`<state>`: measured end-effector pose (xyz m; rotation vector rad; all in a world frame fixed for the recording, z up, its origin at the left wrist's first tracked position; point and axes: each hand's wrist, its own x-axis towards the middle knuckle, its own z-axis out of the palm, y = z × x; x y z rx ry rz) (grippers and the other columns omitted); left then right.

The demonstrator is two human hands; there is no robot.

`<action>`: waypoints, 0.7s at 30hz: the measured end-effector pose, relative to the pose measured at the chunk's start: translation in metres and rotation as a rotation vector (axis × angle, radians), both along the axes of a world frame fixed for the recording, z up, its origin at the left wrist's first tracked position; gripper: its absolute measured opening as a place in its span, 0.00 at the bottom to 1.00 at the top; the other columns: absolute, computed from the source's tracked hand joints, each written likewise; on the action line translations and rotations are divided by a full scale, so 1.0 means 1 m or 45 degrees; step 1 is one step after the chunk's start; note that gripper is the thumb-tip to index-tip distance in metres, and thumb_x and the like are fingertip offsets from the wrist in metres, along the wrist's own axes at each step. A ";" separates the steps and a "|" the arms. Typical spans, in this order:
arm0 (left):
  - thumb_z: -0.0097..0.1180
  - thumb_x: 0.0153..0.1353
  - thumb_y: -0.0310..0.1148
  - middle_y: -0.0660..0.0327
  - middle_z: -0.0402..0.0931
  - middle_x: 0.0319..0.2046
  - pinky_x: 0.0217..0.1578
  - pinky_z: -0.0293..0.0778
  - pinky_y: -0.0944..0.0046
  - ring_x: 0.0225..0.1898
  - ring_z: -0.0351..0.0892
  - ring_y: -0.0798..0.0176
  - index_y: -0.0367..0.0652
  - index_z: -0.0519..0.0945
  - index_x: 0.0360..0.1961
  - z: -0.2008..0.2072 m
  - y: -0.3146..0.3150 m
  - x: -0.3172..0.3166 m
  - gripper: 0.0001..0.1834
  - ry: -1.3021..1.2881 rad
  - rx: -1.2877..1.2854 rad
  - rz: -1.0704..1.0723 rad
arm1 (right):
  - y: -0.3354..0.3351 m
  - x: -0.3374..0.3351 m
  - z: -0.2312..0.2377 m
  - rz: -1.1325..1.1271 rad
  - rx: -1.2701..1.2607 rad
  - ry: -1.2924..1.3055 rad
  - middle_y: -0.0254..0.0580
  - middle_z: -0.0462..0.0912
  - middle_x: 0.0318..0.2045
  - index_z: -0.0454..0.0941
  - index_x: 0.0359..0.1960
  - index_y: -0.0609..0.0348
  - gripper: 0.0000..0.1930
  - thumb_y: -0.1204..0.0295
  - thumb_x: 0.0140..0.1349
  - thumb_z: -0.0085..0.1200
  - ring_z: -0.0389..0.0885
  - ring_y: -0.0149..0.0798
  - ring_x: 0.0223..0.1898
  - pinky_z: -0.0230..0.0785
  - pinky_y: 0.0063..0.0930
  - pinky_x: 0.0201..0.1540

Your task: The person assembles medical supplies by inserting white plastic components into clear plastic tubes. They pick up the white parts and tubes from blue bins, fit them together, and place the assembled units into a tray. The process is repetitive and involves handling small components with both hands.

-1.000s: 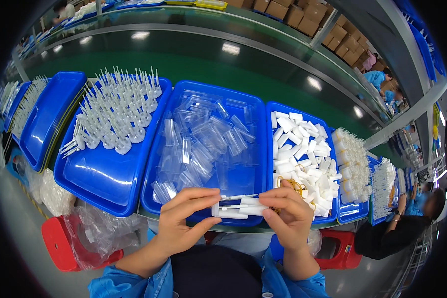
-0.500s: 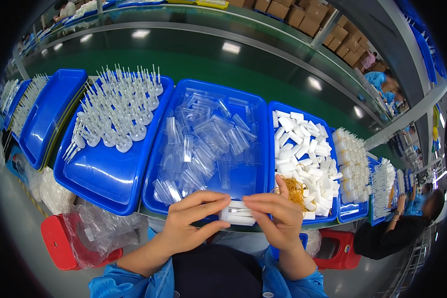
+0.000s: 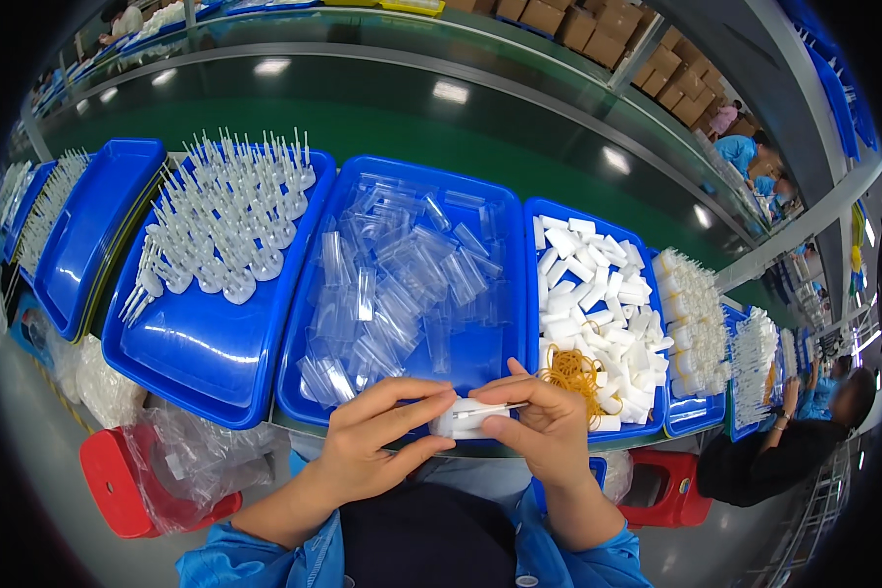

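Between my two hands, just in front of the trays, is a small bundle of white plastic parts, with a translucent end at its left side. My left hand pinches that end with thumb and fingers. On the other side, my right hand grips the white parts between thumb and fingers; a thin rod tip pokes out past its index finger. Fingers cover much of the bundle, so its exact make-up is hidden. Beyond my hands, a blue tray bears loose transparent plastic sleeves.
To the right, a blue tray carries white plastic pieces and yellow rubber bands. At left, white stemmed parts stand in another tray. Red stools flank me below. A co-worker sits at right.
The white parts have tilted between my hands, and my right fingers have shifted along them. A thin rod tip now shows at the right. My left hand keeps its hold.
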<state>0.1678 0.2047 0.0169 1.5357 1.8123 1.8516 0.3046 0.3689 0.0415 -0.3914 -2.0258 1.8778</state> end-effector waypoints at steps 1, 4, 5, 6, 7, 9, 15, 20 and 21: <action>0.74 0.44 0.26 0.50 0.80 0.46 0.44 0.79 0.63 0.44 0.83 0.55 0.35 0.83 0.47 0.000 0.000 -0.001 0.25 0.007 -0.005 -0.001 | 0.000 0.000 -0.003 -0.016 -0.085 0.049 0.40 0.86 0.41 0.83 0.40 0.61 0.09 0.79 0.56 0.63 0.82 0.33 0.47 0.36 0.50 0.72; 0.73 0.45 0.27 0.51 0.80 0.45 0.42 0.79 0.63 0.43 0.83 0.56 0.36 0.83 0.47 0.000 0.000 -0.001 0.24 -0.002 0.008 0.013 | -0.004 -0.002 -0.009 -0.025 -0.312 0.125 0.39 0.86 0.40 0.83 0.38 0.59 0.08 0.78 0.56 0.63 0.82 0.32 0.46 0.35 0.51 0.72; 0.73 0.45 0.27 0.52 0.80 0.45 0.41 0.79 0.63 0.42 0.83 0.56 0.36 0.83 0.46 0.000 0.000 -0.001 0.24 -0.011 0.017 0.018 | -0.004 -0.002 -0.009 -0.019 -0.155 0.132 0.38 0.86 0.39 0.83 0.37 0.58 0.07 0.78 0.56 0.63 0.82 0.32 0.46 0.36 0.51 0.72; 0.73 0.45 0.28 0.52 0.80 0.45 0.41 0.79 0.63 0.42 0.83 0.56 0.37 0.83 0.46 0.000 0.000 -0.001 0.24 0.016 0.022 0.031 | -0.004 -0.001 -0.008 -0.018 0.006 0.136 0.37 0.86 0.39 0.83 0.37 0.57 0.07 0.78 0.56 0.63 0.82 0.32 0.45 0.37 0.50 0.71; 0.73 0.45 0.28 0.53 0.80 0.45 0.41 0.79 0.63 0.42 0.83 0.56 0.37 0.83 0.46 -0.001 0.000 -0.001 0.24 0.043 0.028 0.042 | -0.004 -0.001 -0.006 -0.018 0.167 0.139 0.36 0.86 0.38 0.83 0.36 0.56 0.07 0.77 0.56 0.63 0.82 0.32 0.45 0.38 0.50 0.71; 0.73 0.45 0.28 0.53 0.80 0.44 0.40 0.79 0.63 0.42 0.83 0.57 0.37 0.84 0.45 -0.002 0.000 -0.001 0.23 0.082 0.031 0.067 | -0.004 -0.001 0.000 0.023 0.460 0.135 0.35 0.86 0.38 0.83 0.36 0.54 0.06 0.77 0.56 0.62 0.83 0.32 0.44 0.40 0.49 0.70; 0.70 0.48 0.23 0.51 0.78 0.47 0.40 0.82 0.65 0.45 0.82 0.56 0.35 0.82 0.45 -0.003 -0.002 -0.001 0.20 -0.039 -0.026 0.053 | 0.032 -0.012 0.020 0.044 1.082 0.139 0.36 0.86 0.36 0.83 0.34 0.55 0.07 0.79 0.55 0.58 0.83 0.38 0.40 0.57 0.47 0.62; 0.62 0.51 0.13 0.47 0.68 0.53 0.46 0.84 0.61 0.54 0.78 0.50 0.30 0.76 0.47 0.004 -0.006 -0.003 0.19 -0.407 0.003 -0.077 | 0.159 -0.007 0.012 -0.390 1.612 -0.120 0.45 0.80 0.35 0.81 0.33 0.59 0.12 0.86 0.46 0.54 0.79 0.52 0.38 0.71 0.41 0.40; 0.61 0.51 0.12 0.47 0.68 0.53 0.47 0.84 0.60 0.54 0.78 0.50 0.30 0.76 0.47 0.004 -0.007 -0.003 0.19 -0.468 0.022 -0.094 | 0.169 -0.006 0.009 -0.375 1.600 -0.209 0.45 0.80 0.34 0.81 0.32 0.59 0.12 0.86 0.46 0.55 0.79 0.52 0.38 0.71 0.41 0.40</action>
